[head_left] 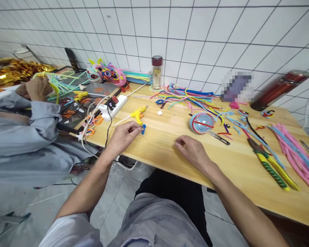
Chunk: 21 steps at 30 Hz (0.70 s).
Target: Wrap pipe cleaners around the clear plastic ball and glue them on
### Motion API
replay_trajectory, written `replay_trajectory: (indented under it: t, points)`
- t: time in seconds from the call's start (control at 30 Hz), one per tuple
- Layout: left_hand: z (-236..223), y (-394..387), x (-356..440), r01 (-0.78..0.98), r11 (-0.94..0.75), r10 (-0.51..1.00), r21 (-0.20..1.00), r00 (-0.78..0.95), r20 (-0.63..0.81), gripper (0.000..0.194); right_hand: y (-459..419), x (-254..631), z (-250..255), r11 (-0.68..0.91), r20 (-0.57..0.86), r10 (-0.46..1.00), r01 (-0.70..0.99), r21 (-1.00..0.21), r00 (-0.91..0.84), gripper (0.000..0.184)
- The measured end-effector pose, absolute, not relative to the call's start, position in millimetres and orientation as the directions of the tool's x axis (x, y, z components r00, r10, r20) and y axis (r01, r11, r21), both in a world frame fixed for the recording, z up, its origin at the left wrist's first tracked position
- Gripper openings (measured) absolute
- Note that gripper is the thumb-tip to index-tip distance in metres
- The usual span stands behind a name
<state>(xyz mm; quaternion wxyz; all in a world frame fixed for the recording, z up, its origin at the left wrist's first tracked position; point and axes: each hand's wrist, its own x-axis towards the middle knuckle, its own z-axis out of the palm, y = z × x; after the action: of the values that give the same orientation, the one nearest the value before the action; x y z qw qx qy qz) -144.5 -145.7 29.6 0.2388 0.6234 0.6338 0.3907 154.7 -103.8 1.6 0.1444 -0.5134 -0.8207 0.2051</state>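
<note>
My left hand [124, 136] is closed in a pinch on a small blue coiled pipe cleaner [143, 129], just above the wooden table [159, 151]. Right behind it lies a yellow glue gun [138, 114], its nozzle pointing to the back right. My right hand [192, 151] rests on the table near the front edge, fingers curled together and nothing visible in them. Beyond that hand sits a clear ball with blue filling and a red band [203, 122]. Small thread snips [219, 138] lie beside the ball. A small white blob [159, 113] is on the wood between the hands.
Pipe cleaners [190, 96] lie along the back, with a glass bottle [157, 73] nearby. Green-yellow pliers [270, 164], pink fuzzy strips [293, 154] and a red thermos [280, 90] are at right. A power strip [114, 108] with cables and a co-worker's hands [37, 88] are at left.
</note>
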Motion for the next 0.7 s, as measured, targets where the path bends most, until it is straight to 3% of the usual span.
replay_trajectory:
  t: [0.07, 0.2, 0.37, 0.57, 0.7]
  points:
    - [28, -152, -169, 0.587, -0.03, 0.963, 0.809, -0.199, 0.18, 0.033, -92, 110, 10, 0.374, 0.0, 0.907, 0.805, -0.46, -0.422, 0.019]
    - [30, -171, -198, 0.568, 0.031, 0.945, 0.823, -0.284, 0.161, 0.034, -67, 15, 20, 0.415, 0.026, 0.897, 0.82, -0.394, -0.442, 0.044]
    - [39, -201, -219, 0.614, 0.109, 0.932, 0.782, -0.337, 0.135, 0.037, -46, -68, -2, 0.422, 0.046, 0.902, 0.852, -0.31, -0.43, 0.071]
    - [53, -225, -242, 0.673, 0.131, 0.923, 0.728, -0.352, 0.158, 0.035, -36, -80, -20, 0.417, 0.026, 0.902, 0.854, -0.311, -0.431, 0.053]
    - [77, -227, -248, 0.686, 0.091, 0.905, 0.722, -0.359, 0.228, 0.029, -39, -46, -18, 0.44, 0.071, 0.893, 0.832, -0.338, -0.444, 0.056]
